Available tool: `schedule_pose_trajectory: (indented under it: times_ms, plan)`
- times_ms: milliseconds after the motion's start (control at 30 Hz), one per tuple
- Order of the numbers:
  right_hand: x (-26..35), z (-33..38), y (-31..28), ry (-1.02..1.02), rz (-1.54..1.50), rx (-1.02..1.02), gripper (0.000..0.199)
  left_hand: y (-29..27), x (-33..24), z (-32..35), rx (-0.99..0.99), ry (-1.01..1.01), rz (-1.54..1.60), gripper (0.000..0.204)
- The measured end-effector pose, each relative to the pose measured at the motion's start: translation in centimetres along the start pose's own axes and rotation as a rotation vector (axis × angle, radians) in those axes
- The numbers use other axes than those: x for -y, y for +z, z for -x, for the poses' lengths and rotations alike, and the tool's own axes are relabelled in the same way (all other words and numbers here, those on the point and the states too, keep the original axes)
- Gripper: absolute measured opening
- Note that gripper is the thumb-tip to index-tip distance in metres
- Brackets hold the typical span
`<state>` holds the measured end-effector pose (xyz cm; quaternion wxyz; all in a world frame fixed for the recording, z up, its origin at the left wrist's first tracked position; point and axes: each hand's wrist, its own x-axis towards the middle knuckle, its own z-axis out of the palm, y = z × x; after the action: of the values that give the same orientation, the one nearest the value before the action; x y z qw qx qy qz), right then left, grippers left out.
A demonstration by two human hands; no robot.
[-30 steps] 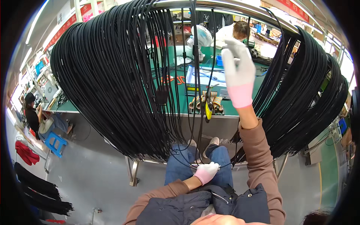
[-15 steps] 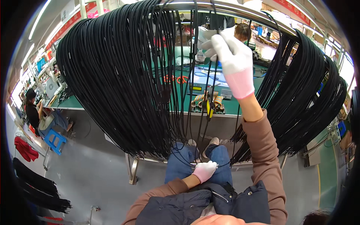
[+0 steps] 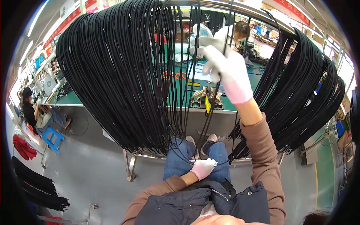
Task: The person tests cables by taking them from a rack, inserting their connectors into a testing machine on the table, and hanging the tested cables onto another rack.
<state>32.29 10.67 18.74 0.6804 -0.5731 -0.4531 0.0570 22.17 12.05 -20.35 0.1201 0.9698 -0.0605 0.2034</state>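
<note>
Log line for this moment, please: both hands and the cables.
right hand: raised, gripping one black cable | left hand: at lap, pinching cable's lower end | left cable bundle, right cable bundle: hanging from rail

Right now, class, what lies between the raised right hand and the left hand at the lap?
In the head view, one thin black cable runs from the right hand down to the left hand.

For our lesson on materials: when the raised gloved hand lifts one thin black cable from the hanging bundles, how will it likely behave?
Probably floppy: the black cable droops from the right hand to the left hand at the lap. Likely light, since a fingertip grip seems to carry it. It may snag, because the left bundle hangs dense beside it.
</note>
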Motion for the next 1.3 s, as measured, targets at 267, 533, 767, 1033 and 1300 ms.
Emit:
schedule_pose_trajectory:
  times_ms: [267, 533, 767, 1033, 1300]
  plan:
    - [-1.1, -0.2, -2.6, -0.123, -0.201, -0.052, 0.027, -0.5, 0.4, 0.8, -0.067, -0.007, 0.001, 0.018]
    - [-0.6, 0.7, -3.0, -0.132, -0.095, -0.151, 0.032, 0.0, 0.8, 1.4, -0.026, -0.025, -0.002, 0.019]
    - [-0.5, 0.7, -3.0, -0.105, 0.133, -0.15, 0.032, -0.4, 0.6, 1.3, -0.054, -0.016, 0.004, 0.02]
    - [-1.6, 0.2, -2.9, -0.208, 0.128, -0.022, 0.033, 1.1, 1.2, 1.8, 0.032, -0.062, 0.007, 0.02]
    - [-1.6, -2.1, -0.7, 0.004, -0.047, -0.047, 0.034, -3.8, -0.5, 0.9, 0.071, -0.159, 0.157, 0.047]
